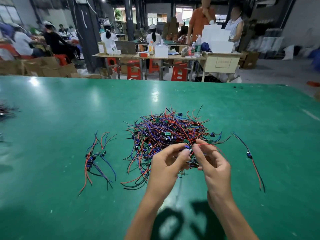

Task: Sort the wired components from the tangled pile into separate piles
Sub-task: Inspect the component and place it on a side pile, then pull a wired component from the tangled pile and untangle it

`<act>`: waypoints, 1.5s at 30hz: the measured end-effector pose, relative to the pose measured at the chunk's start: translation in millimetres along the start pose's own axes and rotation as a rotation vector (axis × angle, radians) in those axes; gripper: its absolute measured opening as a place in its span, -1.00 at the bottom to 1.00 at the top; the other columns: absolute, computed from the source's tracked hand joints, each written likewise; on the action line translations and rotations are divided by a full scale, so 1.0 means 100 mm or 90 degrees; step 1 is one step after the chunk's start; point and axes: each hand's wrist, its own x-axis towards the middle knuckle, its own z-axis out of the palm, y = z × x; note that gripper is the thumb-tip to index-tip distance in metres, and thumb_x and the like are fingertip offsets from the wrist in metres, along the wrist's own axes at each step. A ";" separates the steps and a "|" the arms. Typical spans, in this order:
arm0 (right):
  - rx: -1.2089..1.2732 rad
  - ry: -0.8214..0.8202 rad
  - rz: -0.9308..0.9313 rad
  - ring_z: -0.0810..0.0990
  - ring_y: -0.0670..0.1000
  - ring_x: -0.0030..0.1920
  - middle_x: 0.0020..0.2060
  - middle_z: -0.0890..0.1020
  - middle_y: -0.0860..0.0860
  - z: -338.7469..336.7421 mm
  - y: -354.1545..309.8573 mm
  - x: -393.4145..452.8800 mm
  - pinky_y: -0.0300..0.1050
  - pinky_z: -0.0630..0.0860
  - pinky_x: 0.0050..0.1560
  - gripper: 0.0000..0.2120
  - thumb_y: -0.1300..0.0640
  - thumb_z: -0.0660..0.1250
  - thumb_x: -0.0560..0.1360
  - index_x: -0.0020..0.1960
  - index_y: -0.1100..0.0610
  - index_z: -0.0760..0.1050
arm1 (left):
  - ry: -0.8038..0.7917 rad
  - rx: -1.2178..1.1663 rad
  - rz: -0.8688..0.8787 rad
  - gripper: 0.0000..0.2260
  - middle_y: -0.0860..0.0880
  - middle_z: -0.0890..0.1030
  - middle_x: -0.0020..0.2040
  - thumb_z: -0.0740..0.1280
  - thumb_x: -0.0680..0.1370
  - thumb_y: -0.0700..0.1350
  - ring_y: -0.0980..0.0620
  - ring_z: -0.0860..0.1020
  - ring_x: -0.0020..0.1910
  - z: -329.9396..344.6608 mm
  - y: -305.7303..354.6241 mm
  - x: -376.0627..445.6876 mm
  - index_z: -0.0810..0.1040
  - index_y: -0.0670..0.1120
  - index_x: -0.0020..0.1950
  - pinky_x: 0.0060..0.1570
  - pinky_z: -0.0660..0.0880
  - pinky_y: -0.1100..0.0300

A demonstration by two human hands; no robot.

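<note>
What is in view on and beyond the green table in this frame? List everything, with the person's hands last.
tangled pile: one, red, blue, purple and black wires with small green boards, table centre.
sorted bundle: one small group, red, blue and black wires, left of the pile.
single wired component: one, red and black leads, right of the pile, apart from it.
wire cluster: one, dark, partly cut off at the table's far left edge.
green table: one, glossy green.
red stools: several, under the background benches.
cardboard boxes: several, brown, left background.
plastic bottles: a few, on a background bench.
left hand: pinches a component at the pile's near edge.
right hand: pinches a red wire beside it.
</note>
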 end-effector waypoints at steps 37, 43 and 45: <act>-0.478 -0.195 0.064 0.62 -0.11 -0.25 -0.26 0.69 -0.17 -0.48 0.73 -0.40 -0.38 0.43 -0.25 -0.70 0.22 0.48 0.50 -0.13 -0.22 0.65 | 0.144 0.739 -0.270 -0.78 0.02 0.54 -0.28 0.27 0.61 -0.10 -0.09 0.47 -0.28 -1.36 -0.54 0.60 0.46 0.08 -0.23 -0.13 0.47 0.11; -0.482 -0.190 0.065 0.62 -0.13 -0.22 -0.26 0.69 -0.20 -0.49 0.73 -0.40 -0.36 0.45 -0.22 -0.70 0.23 0.48 0.49 -0.17 -0.20 0.66 | 0.286 0.458 -0.187 -0.85 0.00 0.68 -0.22 0.39 0.60 -0.16 0.04 0.57 -0.29 -1.40 -0.31 0.56 0.70 -0.15 0.11 -0.17 0.53 0.16; -0.476 -0.191 0.086 0.64 -0.16 -0.20 -0.26 0.70 -0.21 -0.44 0.70 -0.40 -0.35 0.46 -0.19 -0.72 0.23 0.47 0.50 -0.18 -0.17 0.67 | 0.290 0.339 -0.159 -0.83 -0.05 0.67 -0.24 0.39 0.60 -0.23 0.06 0.57 -0.31 -1.36 -0.20 0.55 0.67 -0.22 0.16 -0.12 0.57 0.14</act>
